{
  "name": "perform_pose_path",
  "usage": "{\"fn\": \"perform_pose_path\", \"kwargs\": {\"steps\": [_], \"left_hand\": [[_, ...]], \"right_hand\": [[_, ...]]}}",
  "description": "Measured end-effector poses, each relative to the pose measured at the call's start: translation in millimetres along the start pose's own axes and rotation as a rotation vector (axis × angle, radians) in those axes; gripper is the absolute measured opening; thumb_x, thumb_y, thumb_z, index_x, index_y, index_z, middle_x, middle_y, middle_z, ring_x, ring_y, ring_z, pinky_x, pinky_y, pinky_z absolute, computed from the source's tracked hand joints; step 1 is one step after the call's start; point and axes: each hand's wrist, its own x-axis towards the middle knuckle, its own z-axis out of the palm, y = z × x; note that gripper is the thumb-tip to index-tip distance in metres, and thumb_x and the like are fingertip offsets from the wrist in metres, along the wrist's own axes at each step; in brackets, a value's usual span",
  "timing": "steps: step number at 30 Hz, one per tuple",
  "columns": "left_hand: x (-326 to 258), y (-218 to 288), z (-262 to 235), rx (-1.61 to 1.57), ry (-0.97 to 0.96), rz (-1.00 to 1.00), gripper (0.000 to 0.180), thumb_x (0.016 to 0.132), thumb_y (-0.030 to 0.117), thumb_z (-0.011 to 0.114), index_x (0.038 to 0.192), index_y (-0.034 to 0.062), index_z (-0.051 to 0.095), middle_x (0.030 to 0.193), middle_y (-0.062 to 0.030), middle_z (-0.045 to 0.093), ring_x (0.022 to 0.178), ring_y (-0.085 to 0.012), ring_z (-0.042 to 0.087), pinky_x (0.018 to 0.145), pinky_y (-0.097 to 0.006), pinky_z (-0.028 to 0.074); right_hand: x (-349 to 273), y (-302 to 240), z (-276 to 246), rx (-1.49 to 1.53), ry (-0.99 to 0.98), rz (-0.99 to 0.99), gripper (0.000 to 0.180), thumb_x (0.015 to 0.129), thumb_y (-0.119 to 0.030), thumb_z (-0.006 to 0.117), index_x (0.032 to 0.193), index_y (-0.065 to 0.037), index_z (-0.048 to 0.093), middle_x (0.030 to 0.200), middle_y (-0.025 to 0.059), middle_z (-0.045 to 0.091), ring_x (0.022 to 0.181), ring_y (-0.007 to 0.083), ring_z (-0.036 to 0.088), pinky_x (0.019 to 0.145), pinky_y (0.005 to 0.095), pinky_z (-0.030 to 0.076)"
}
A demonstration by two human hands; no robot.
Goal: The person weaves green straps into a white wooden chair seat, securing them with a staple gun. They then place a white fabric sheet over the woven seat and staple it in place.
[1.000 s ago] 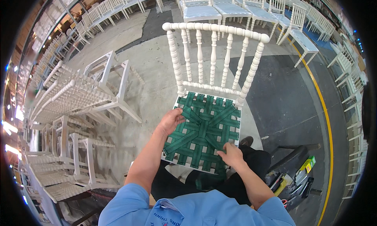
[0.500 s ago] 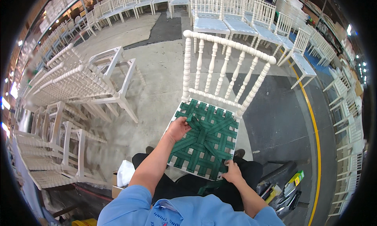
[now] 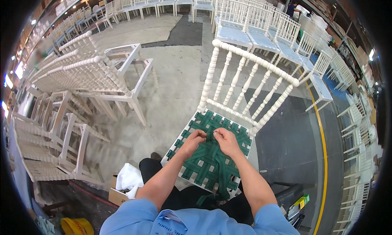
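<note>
A white wooden chair [image 3: 249,77] with turned spindles stands in front of me, its seat woven from dark green webbing straps [image 3: 202,167]. My left hand [image 3: 194,140] and my right hand [image 3: 225,140] meet near the middle of the seat, close to the backrest. Both pinch the same green strap [image 3: 210,135] between thumb and fingers. A loose end of green strap [image 3: 222,186] runs down over the front of the seat toward my lap. My forearms in light blue sleeves come in from the lower edge.
Unfinished white chair frames [image 3: 87,73] lie stacked at my left. Rows of white chairs with pale blue seats [image 3: 253,28] fill the back and right. A cardboard box with white cloth [image 3: 127,180] sits by my left knee. A yellow floor line [image 3: 322,153] runs at right.
Both hands have moved from the seat's left and front edges to its middle and now pinch one strap together. The view has shifted closer over the chair.
</note>
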Motion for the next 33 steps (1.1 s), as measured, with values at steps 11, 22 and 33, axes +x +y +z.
{"fn": "perform_pose_path", "kwargs": {"steps": [11, 22, 33], "left_hand": [[-18, -2, 24, -0.053, 0.261, 0.167, 0.02, 0.107, 0.023, 0.066, 0.096, 0.007, 0.069, 0.086, 0.0054, 0.06, 0.082, -0.0066, 0.052, 0.075, -0.026, 0.044], [-21, 6, 26, -0.052, 0.295, -0.035, 0.026, 0.107, 0.025, 0.062, 0.099, 0.0015, 0.069, 0.089, 0.0008, 0.061, 0.081, -0.0105, 0.054, 0.073, -0.028, 0.044], [-39, -1, 29, 0.861, 0.392, 0.676, 0.022, 0.094, 0.003, 0.071, 0.116, 0.0035, 0.07, 0.119, -0.0111, 0.072, 0.112, -0.0259, 0.07, 0.096, -0.038, 0.054]], "right_hand": [[-16, -23, 10, 0.048, 0.085, -0.24, 0.014, 0.097, -0.01, 0.073, 0.109, -0.003, 0.071, 0.092, 0.0117, 0.072, 0.085, 0.0222, 0.07, 0.077, 0.0362, 0.054], [-14, -15, 2, -0.238, 0.093, -0.541, 0.014, 0.092, -0.005, 0.074, 0.105, -0.006, 0.074, 0.098, 0.0116, 0.071, 0.092, 0.0332, 0.069, 0.079, 0.0417, 0.055], [-5, -9, 4, -0.202, 0.008, -0.405, 0.01, 0.093, -0.008, 0.074, 0.102, -0.005, 0.075, 0.102, 0.0113, 0.069, 0.094, 0.0335, 0.069, 0.081, 0.0423, 0.056]]}}
